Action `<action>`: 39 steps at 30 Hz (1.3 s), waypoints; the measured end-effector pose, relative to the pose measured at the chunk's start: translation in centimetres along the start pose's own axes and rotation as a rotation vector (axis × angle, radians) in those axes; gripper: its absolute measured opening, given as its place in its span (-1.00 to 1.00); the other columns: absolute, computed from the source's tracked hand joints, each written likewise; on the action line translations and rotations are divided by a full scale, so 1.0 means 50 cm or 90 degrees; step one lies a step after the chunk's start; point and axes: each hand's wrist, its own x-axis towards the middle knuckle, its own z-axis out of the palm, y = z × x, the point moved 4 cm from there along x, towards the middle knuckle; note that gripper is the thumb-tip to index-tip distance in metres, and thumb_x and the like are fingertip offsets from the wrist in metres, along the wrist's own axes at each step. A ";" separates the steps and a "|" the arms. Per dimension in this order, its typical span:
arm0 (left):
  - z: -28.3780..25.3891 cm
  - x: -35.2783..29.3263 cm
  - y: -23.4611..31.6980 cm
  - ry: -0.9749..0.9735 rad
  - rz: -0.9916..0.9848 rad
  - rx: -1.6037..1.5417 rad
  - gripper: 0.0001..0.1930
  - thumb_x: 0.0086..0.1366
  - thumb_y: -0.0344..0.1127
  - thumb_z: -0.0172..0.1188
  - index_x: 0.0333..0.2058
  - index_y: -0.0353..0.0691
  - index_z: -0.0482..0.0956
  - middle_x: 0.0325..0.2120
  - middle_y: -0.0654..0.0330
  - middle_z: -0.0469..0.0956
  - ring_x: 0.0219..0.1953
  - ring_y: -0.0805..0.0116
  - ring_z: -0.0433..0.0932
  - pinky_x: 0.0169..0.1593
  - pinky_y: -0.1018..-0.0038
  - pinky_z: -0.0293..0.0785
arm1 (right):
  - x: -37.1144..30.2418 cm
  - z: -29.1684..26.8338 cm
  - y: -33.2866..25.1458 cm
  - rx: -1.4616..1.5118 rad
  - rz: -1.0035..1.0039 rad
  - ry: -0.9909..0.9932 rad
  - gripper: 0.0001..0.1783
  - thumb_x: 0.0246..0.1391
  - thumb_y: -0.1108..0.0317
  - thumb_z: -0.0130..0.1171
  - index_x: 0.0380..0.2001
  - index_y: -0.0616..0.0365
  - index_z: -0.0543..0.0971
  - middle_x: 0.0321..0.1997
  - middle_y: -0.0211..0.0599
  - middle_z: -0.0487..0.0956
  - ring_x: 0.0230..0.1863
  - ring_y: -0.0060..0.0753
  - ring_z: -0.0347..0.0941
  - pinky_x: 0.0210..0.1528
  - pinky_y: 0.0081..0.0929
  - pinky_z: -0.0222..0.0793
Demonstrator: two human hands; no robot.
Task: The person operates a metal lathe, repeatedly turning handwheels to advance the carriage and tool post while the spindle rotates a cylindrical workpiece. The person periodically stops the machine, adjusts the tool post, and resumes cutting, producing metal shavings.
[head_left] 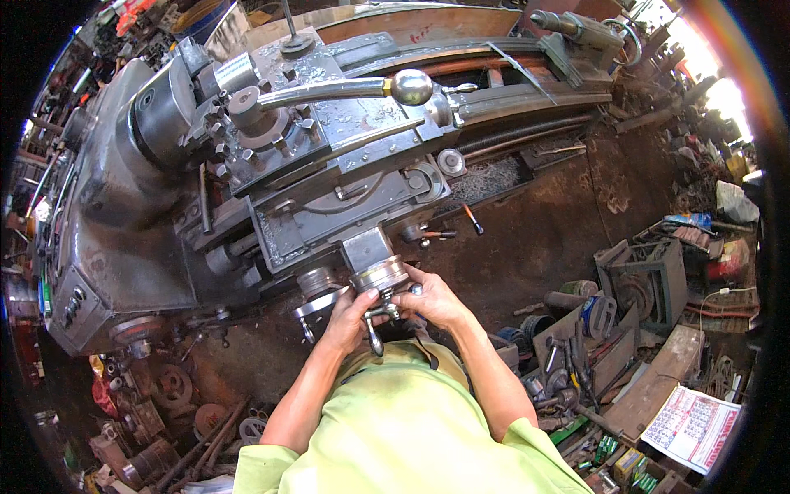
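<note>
A metal lathe stands in front of me. Both my hands are at the cross-slide crank handle (390, 306), just below its round graduated dial (380, 275). My left hand (349, 319) is closed on the crank from the left, its thumb pressed near the dial's lower rim. From the right, my right hand (434, 303) grips it with curled fingers; some fingertips are hidden behind the dial. One tapered grip of the crank hangs down between my wrists. Close by my left hand is a larger carriage handwheel (318, 305).
Above the cross slide sit the tool post (251, 115) and its ball-ended lever (329, 92). The chuck (163, 115) is at left, the tailstock (576, 30) far right. Metal chips lie on the slide. An orange-tipped lever (473, 219) sticks out. Scrap and a wooden plank (658, 383) crowd the right.
</note>
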 end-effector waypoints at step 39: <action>0.031 -0.015 0.030 0.066 -0.031 0.063 -0.33 0.25 -0.02 0.31 0.20 -0.20 0.26 -0.06 0.17 0.55 -0.10 0.38 0.57 -0.23 0.43 0.60 | 0.015 -0.011 0.025 0.088 0.013 -0.068 -0.32 0.03 0.40 0.34 0.24 0.18 0.39 -0.19 -0.34 0.62 -0.27 -0.55 0.54 -0.27 -0.53 0.55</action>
